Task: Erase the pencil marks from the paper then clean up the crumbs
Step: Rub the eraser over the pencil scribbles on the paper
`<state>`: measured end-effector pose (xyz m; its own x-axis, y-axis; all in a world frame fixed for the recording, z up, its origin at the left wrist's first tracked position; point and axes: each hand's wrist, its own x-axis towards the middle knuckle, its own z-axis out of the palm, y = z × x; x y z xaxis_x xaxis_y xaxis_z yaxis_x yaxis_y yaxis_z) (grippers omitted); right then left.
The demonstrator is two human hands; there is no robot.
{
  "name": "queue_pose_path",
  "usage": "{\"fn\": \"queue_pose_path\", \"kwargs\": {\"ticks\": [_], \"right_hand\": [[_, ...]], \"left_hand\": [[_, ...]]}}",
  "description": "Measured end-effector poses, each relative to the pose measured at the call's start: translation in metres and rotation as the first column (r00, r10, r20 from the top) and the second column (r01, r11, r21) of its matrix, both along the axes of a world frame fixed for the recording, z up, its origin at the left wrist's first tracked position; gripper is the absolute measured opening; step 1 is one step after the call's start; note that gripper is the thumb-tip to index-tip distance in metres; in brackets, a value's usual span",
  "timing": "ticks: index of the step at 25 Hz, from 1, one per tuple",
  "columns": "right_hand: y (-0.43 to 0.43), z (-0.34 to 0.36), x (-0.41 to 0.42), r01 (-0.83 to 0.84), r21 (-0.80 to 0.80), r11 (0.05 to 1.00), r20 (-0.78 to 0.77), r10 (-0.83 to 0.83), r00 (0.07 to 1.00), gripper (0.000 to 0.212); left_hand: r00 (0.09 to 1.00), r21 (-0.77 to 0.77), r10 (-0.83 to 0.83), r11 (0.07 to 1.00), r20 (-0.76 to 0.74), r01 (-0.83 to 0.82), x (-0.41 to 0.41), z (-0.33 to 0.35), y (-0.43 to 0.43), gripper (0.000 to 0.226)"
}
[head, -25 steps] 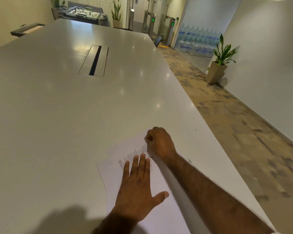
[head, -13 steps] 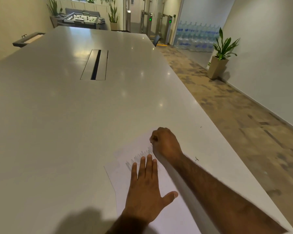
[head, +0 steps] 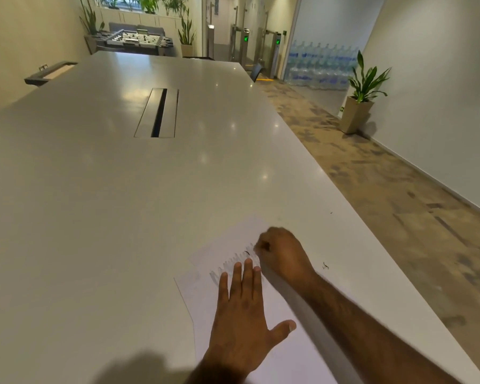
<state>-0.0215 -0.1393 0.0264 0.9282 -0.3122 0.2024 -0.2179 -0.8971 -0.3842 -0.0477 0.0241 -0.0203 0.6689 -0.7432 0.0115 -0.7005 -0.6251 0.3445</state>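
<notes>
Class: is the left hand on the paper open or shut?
Open: the left hand lies flat, fingers straight, on the paper.

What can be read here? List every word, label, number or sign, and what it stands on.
No legible text anywhere.
pencil marks on the paper: scribble, no words.
water bottle labels: too small.
green lit signs on the gates: blurred symbols.
green wall sticker beside the planter: too small.

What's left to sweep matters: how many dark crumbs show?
3 crumbs: one on the paper, one on the table beside the right forearm, one farther out. Others may be hidden.
</notes>
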Motion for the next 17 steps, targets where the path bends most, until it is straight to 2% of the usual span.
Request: {"fn": "queue_pose_path", "kwargs": {"ticks": [3, 6, 9, 13, 17], "right_hand": [[0.013, -0.004, -0.019, -0.087, -0.055, 0.995, -0.015, 0.087, 0.996, 0.018], [0.012, 0.006, 0.025, -0.046, -0.084, 0.995, 0.002, 0.047, 0.999, 0.024], [0.002, 0.009, 0.027, -0.026, 0.009, 1.0, 0.008, 0.026, 1.0, 0.022], [0.022, -0.008, -0.039, 0.006, -0.036, 0.999, -0.013, -0.006, 1.0, 0.019], [0.008, -0.004, 0.006, 0.113, -0.112, 0.987, 0.026, -0.111, 0.993, 0.023]], "left_hand": [[0.997, -0.021, 0.015, 1.0, 0.077, -0.013, 0.003, -0.005, -0.002, 0.11], [0.995, 0.011, 0.035, 0.999, 0.097, -0.036, 0.003, -0.008, -0.002, 0.11], [0.997, 0.015, 0.04, 0.999, 0.073, -0.041, -0.001, -0.004, -0.001, 0.109], [0.99, -0.032, 0.059, 0.998, 0.127, -0.055, 0.001, -0.009, 0.0, 0.11], [0.989, -0.041, 0.056, 0.998, 0.14, -0.051, 0.003, -0.011, -0.003, 0.11]]}}
